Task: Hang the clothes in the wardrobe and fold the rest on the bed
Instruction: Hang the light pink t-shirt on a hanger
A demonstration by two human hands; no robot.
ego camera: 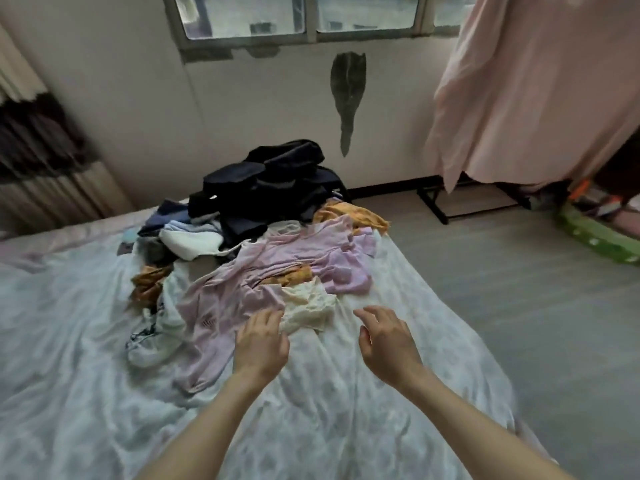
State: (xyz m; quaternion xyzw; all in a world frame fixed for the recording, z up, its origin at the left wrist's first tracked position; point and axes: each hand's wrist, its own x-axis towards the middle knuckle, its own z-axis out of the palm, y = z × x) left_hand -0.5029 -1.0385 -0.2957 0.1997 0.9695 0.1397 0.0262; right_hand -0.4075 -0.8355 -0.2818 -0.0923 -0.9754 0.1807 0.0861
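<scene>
Clothes in a mixed heap (263, 216), dark garments over a pale pink wrinkled top (249, 292), lie on the white-sheeted bed (69, 341). Left hand (260, 344) reaches over the pink top's edge, fingers loosely curved, grasping nothing; right hand (389, 344) hovers above the sheet, relaxed and empty.

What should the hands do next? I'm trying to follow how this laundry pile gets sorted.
Probably lower the left hand and grip the pale pink garment, the nearest piece of the pile. Both hands are open and empty, the right hand above bare bed sheet.
</scene>
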